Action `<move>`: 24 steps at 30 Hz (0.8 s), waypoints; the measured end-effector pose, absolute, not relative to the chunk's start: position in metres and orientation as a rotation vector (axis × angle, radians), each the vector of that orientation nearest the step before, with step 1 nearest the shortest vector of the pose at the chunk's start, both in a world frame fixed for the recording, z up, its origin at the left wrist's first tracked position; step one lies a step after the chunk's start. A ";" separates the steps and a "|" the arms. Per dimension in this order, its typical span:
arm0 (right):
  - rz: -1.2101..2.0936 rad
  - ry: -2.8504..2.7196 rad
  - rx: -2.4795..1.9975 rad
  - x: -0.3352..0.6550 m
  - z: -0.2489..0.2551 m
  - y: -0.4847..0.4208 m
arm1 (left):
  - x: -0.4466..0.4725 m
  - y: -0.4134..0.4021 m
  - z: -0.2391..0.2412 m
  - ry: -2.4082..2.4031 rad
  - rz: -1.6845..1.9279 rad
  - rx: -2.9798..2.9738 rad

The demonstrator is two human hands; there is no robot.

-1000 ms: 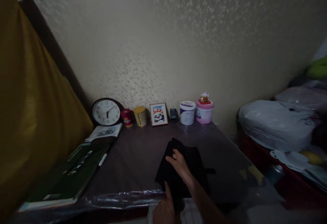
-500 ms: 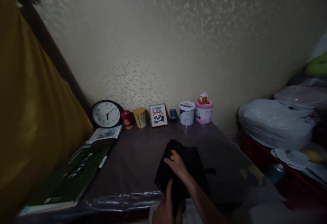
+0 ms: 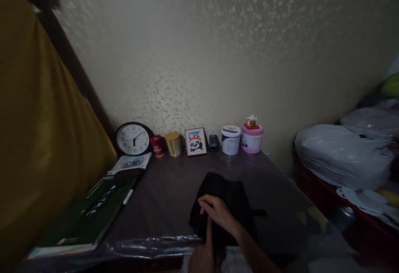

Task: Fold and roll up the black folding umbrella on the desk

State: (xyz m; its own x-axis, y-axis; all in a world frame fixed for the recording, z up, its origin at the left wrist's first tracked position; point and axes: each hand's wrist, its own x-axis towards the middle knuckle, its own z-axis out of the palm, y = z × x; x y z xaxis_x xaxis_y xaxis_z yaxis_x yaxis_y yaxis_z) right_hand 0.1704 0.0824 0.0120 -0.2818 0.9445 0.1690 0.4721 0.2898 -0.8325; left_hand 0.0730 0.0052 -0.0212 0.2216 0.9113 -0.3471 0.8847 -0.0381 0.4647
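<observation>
A black cloth item (image 3: 232, 190), folded with several flaps and a short strap at its right, lies near the table's front edge. Its exact kind is too dark to make out. My right hand (image 3: 220, 212) rests on top of it, palm down, fingers extended to the left and slightly bent. At the near edge, my left hand (image 3: 202, 254) grips the cloth from the front, its index finger stretched forward over it, the tip close under my right hand. The rest of the left fingers are partly hidden at the bottom of the view.
Along the wall stand a round clock (image 3: 133, 139), a red can (image 3: 157, 146), a gold tin (image 3: 173, 144), a framed panda picture (image 3: 195, 142), a white-purple tub (image 3: 231, 140) and a pink tub (image 3: 252, 140). A green book (image 3: 84, 219) and white marker (image 3: 127, 197) lie left; plastic bags (image 3: 343, 152) right.
My right hand has drawn back slightly toward me on the black cloth, its spread fingers now closer together. The left hand has shifted little. The view has moved slightly.
</observation>
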 end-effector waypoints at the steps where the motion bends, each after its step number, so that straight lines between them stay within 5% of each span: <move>1: 0.820 -1.936 -1.220 0.172 0.013 0.077 | 0.074 0.005 -0.022 1.670 0.037 1.896; 10: 0.280 -2.246 -1.197 0.205 -0.008 0.109 | 0.079 0.004 -0.020 1.762 0.038 1.796; 18: 0.131 -2.318 -1.358 0.205 -0.017 0.170 | 0.077 0.003 -0.025 1.779 0.050 1.795; 24: 0.101 -2.358 -1.311 0.186 -0.017 0.137 | 0.076 0.002 -0.023 1.743 0.047 1.817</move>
State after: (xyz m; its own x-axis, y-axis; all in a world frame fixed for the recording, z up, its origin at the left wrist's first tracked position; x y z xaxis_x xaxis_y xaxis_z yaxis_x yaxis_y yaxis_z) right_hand 0.1858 0.1367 -0.0170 -0.4548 0.8236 0.3387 0.7915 0.5482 -0.2702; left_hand 0.0755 0.0021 -0.0235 0.1313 0.9157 -0.3798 0.8940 0.0562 0.4446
